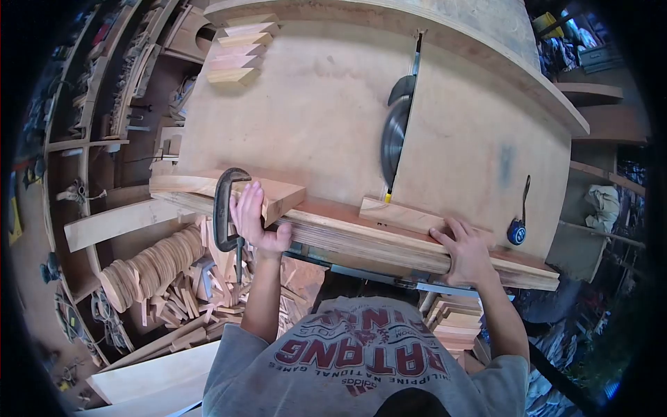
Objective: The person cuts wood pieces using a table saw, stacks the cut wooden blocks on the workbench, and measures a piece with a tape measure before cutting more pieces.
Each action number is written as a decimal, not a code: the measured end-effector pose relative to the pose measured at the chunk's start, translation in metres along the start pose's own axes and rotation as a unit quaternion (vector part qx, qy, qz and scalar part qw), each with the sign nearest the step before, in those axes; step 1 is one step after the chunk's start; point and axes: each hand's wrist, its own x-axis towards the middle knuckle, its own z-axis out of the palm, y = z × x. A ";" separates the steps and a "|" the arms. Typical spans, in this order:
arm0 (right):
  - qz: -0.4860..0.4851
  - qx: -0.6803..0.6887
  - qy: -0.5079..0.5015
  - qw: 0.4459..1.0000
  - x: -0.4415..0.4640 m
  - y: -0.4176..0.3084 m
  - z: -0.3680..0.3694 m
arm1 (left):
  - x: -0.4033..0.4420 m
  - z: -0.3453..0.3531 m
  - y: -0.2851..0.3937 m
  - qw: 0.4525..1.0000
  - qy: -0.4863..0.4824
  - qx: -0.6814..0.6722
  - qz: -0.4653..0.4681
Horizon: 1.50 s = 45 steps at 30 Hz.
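Observation:
A plywood saw sled [313,104] spreads before me, with a round saw blade [394,139] standing up through its slot. Along its near edge runs a thick laminated fence [368,240]. At the left, a C-clamp [222,208] grips a wooden block [285,198] to that fence. My left hand [257,221] lies against the block beside the clamp, fingers stretched out and thumb apart. A short wooden board [406,217] rests along the fence, its left end close to the blade's near side. My right hand [467,251] holds this board near its right end.
Several angled wood pieces [236,59] lie in a row at the sled's far left. A blue tape measure [516,231] sits at the right. Below left are stacked round-edged pieces [153,264] and offcuts [177,306]; more cut wood [455,323] is stacked under the right hand.

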 end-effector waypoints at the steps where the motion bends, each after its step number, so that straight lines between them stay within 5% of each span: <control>1: -0.002 -0.004 0.006 1.000 0.000 -0.001 -0.001 | 0.002 0.002 -0.001 1.000 0.000 -0.002 0.001; 45: 0.007 -0.016 0.050 0.999 0.106 0.109 -0.078 | 0.130 0.133 -0.011 1.000 -0.011 -0.017 0.001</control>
